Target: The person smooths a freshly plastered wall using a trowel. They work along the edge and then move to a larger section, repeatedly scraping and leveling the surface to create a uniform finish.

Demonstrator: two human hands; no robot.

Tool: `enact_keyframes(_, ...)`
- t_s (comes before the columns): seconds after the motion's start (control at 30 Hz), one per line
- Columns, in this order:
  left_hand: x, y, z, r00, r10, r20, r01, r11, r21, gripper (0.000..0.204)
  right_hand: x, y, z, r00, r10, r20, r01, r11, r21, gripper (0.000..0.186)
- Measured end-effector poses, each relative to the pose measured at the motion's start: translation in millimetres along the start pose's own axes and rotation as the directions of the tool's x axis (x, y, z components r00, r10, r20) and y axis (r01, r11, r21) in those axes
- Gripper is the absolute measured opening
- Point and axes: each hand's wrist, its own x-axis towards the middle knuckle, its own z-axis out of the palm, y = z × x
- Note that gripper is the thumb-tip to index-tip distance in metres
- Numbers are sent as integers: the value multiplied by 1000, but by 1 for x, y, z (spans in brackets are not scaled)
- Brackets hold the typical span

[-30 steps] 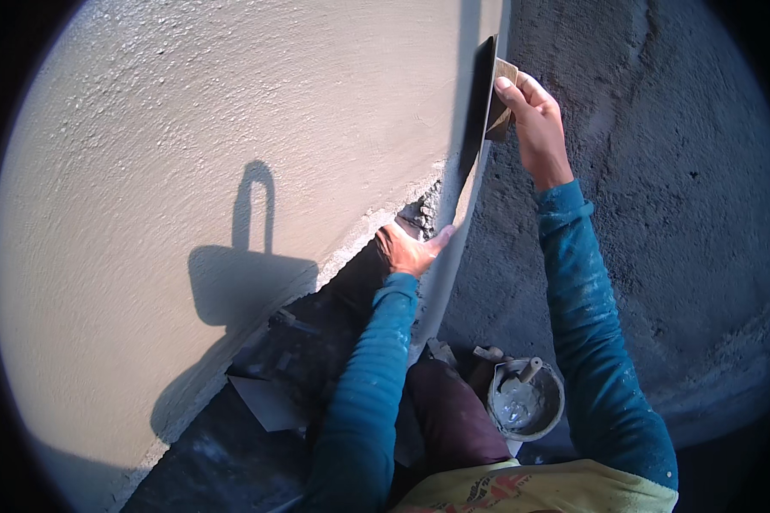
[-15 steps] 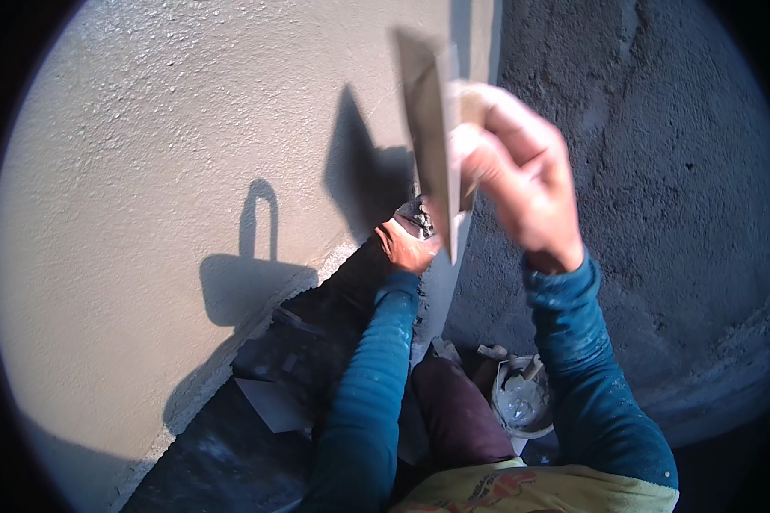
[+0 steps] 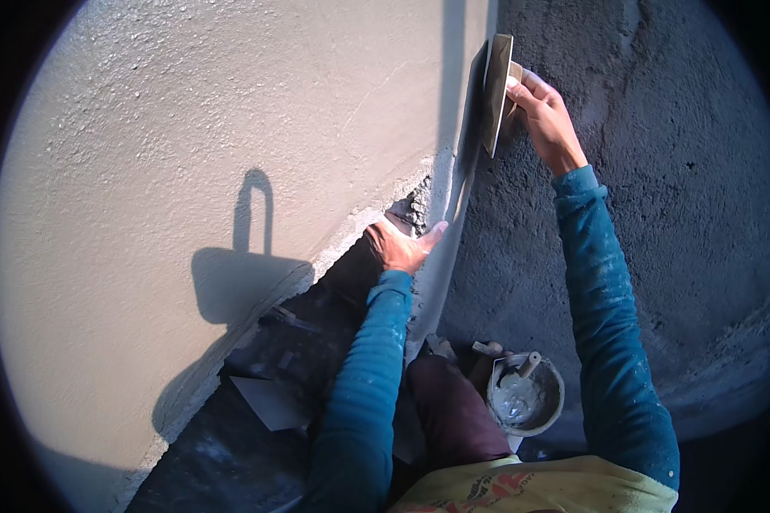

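My right hand [image 3: 549, 124] grips the handle of a flat, thin plastering float [image 3: 498, 94]. The float stands nearly upright, edge-on to me, by the vertical corner where the pale plastered wall [image 3: 231, 111] meets the dark rough wall [image 3: 642, 205]. I cannot tell whether its face touches the corner. Lower down, my left hand [image 3: 399, 248] rests at the plaster's ragged lower edge, beside a rough broken gap [image 3: 415, 208]. Its thumb is stretched out to the right, away from the fingers, which are partly hidden, and no held object shows.
By my knee stands a round bucket [image 3: 559, 409] of wet grey mix, with a wooden-handled tool [image 3: 529, 364] in it. Small pieces [image 3: 488, 349] lie behind it. A pale flat sheet [image 3: 269, 403] lies on the dark ground at the left. Shadows fall across the plaster.
My right hand has carried the float up and to the right, away from in front of my left hand and against the corner area. My left hand stays low, its thumb now in sight.
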Motion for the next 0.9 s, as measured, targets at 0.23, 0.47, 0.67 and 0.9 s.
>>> enact_keyframes(0.23,-1,11,-3,1000,0,-7,0,999,-37,124,4,9,16,981,-100,-163,79,988,-132,47)
enact_keyframes(0.47,7,7,-5,997,61,41,-57,994,-97,122,-67,-37,92,937,-348,-1,329,886,-326,43)
enact_keyframes(0.67,1,5,-3,999,40,14,-41,996,74,128,-41,-51,29,990,-138,-26,135,985,-111,48)
enact_keyframes(0.9,2,6,-6,997,-26,76,32,996,-81,129,17,-17,-11,990,-99,-98,65,952,-299,53)
